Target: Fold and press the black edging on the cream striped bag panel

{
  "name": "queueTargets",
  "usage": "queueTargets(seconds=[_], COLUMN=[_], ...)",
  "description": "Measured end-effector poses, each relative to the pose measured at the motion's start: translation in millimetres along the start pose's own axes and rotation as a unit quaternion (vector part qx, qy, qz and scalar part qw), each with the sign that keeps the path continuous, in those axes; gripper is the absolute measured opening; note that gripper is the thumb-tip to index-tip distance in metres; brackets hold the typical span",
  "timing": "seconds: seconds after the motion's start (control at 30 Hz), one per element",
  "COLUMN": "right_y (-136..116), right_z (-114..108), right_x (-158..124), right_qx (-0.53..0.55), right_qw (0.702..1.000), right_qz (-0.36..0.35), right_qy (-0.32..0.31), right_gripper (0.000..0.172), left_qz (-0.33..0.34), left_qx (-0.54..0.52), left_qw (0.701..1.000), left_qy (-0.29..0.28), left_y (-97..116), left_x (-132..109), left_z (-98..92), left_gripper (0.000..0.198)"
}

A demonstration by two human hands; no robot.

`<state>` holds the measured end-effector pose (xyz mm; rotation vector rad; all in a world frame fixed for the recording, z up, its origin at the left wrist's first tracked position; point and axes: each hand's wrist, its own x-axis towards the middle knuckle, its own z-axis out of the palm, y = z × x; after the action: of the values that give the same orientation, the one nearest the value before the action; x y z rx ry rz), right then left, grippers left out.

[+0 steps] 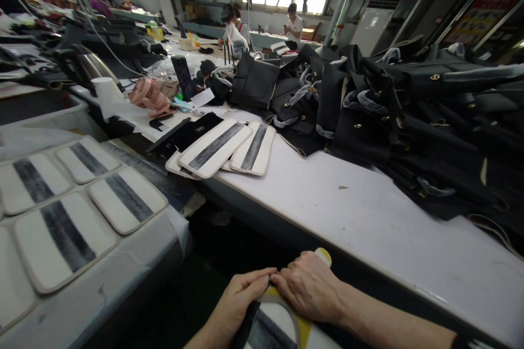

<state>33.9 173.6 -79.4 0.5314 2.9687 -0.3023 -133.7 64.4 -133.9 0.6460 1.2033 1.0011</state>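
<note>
At the bottom centre, a white panel with a dark stripe (282, 320) lies under my hands, with black material along its left side and a yellow edge around it. My left hand (242, 297) pinches the panel's upper edge between thumb and fingers. Right beside it, my right hand (309, 286) is closed at the same edge, its fingertips close to my left thumb. A white roll-like end with yellow (323, 257) shows just beyond my right hand; whether the hand holds it is hidden.
Striped panels (67, 232) lie on the left table, and more (216, 147) are stacked on the white table (327, 196). Black bags (311, 103) are piled at the right. A pink fan (149, 95) stands behind. People are at the back.
</note>
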Motion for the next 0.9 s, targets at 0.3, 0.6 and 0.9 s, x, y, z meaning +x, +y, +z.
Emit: queueTargets(seconds=[0.3, 0.6, 0.9], right_y=[3.5, 2.8, -14.9], right_z=[14.0, 1.6, -37.0], right_x=[-1.2, 1.3, -83.3], right_qx=[0.04, 0.007, 0.199], right_qw=[0.999, 1.0, 0.909], right_qz=[0.022, 0.015, 0.365], right_qy=[-0.003, -0.01, -0.016], right_gripper=[0.053, 0.052, 0.048], left_qz=[0.031, 0.026, -0.12], left_qx=[0.069, 0.122, -0.143], left_qw=[0.993, 0.987, 0.982], left_qy=[-0.091, -0.097, -0.009], left_y=[25.5, 33.0, -22.5], left_x=[7.6, 15.5, -33.7], left_z=[-0.3, 0.4, 0.9], left_gripper=[0.031, 0.032, 0.067])
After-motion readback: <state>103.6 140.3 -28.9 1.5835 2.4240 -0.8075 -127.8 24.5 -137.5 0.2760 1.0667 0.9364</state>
